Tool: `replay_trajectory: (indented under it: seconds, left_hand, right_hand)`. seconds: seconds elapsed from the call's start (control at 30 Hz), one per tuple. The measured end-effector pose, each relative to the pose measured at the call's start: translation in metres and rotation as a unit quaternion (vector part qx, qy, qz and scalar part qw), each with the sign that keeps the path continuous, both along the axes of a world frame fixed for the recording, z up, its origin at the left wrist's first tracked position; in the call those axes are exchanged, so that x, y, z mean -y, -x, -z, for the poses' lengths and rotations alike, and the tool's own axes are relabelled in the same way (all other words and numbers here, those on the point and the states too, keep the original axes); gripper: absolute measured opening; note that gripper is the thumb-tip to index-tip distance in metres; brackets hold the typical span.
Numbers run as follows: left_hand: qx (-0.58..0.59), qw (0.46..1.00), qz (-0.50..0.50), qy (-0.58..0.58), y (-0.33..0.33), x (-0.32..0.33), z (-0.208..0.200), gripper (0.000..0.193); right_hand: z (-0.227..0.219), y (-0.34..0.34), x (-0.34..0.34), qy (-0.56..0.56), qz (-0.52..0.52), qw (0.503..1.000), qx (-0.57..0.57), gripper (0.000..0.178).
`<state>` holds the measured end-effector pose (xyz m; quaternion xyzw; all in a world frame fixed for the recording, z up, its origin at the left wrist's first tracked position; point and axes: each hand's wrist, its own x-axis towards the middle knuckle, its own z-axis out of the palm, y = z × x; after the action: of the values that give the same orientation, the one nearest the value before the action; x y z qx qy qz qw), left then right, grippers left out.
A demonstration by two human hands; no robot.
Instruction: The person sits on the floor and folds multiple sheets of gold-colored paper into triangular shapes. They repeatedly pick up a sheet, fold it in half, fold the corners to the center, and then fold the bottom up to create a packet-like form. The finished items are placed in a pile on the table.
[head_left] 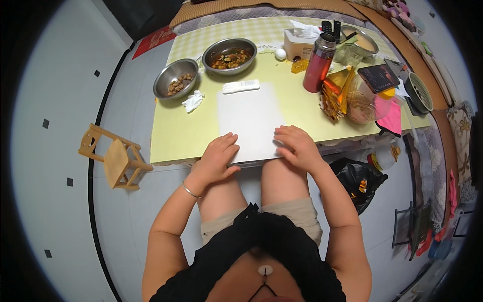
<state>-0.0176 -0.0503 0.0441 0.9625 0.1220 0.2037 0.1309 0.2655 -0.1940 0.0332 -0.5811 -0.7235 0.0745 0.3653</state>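
Note:
A white sheet of paper (pixel 250 118) lies flat on the table, its near edge at the table's front edge. At its near left side rests my left hand (pixel 219 155), fingers stretched out and fingertips at the sheet's border. My right hand (pixel 297 147) lies at the opposite side, fingers extended over the paper's right edge. Neither hand holds anything. Across the far end of the sheet sits a white, flat, oblong remote-like object (pixel 241 86).
Left of the paper are a crumpled tissue (pixel 193 101) and a steel bowl of brown nuts (pixel 164 83); a bowl of food (pixel 215 52) stands behind. To the right are a red flask (pixel 318 65), foil packaging (pixel 338 93) and a phone (pixel 378 78). A small wooden chair (pixel 116 160) stands left.

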Motion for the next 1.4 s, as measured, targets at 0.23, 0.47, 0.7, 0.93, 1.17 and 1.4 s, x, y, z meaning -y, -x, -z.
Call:
replay_trajectory:
  seconds: [0.23,0.47,0.7,0.93,1.17,1.4]
  left_hand:
    - [0.068,0.985,-0.026,0.156,0.008,-0.009,0.013,0.011]
    - [0.155,0.862,-0.084,0.475,-0.005,-0.028,0.011,0.023]
    - [0.17,0.873,-0.23,0.396,-0.014,-0.056,0.05,0.033]
    - [0.152,0.907,-0.367,0.139,-0.041,-0.041,0.041,0.043]
    - [0.133,0.929,-0.333,0.097,-0.04,-0.039,0.037,0.042]
    - [0.072,0.953,-0.288,-0.065,-0.045,-0.031,0.017,0.04]
  right_hand:
    - [-0.014,0.021,-0.002,0.028,-0.018,0.999,0.037,0.038]
    - [0.01,0.0,-0.046,0.121,0.128,0.962,-0.209,0.014]
    - [0.014,0.004,-0.088,0.145,0.263,0.941,-0.156,0.03]
    - [0.008,0.018,-0.102,0.136,0.354,0.925,-0.041,0.032]
    - [0.013,0.02,-0.101,0.105,0.354,0.929,-0.007,0.031]
    - [0.02,0.016,-0.103,0.091,0.343,0.935,0.013,0.03]
